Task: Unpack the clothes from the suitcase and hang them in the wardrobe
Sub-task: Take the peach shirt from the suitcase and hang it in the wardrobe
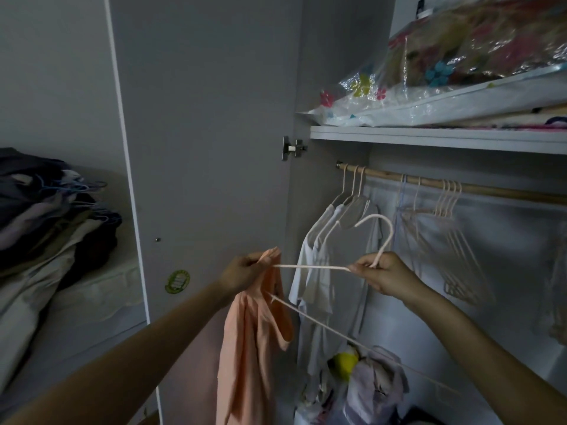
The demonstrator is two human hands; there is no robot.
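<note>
clothes (46, 216) lie heaped at far left with hangers tangled among them, so by my reading plenty is left to hang; the suitcase itself is out of view. next comes the open wardrobe door (208, 133). left hand (242, 271) has its fingers curled tight on the top edge of a peach garment (251, 342), which dangles in front of the wardrobe, one arm of a pale hanger (310, 266) poked into it. right hand (383, 276) pinches that hanger at the neck below its hook, so this piece is mid-threading, not yet on the rail (429, 184). white shirts (334, 256) already hang at the rail's left end; empty hangers (448, 207) bunch further right, leaving a gap between. a bundle (374, 381) sits on the wardrobe floor, bagged bedding (445, 72) on the shelf above
</note>
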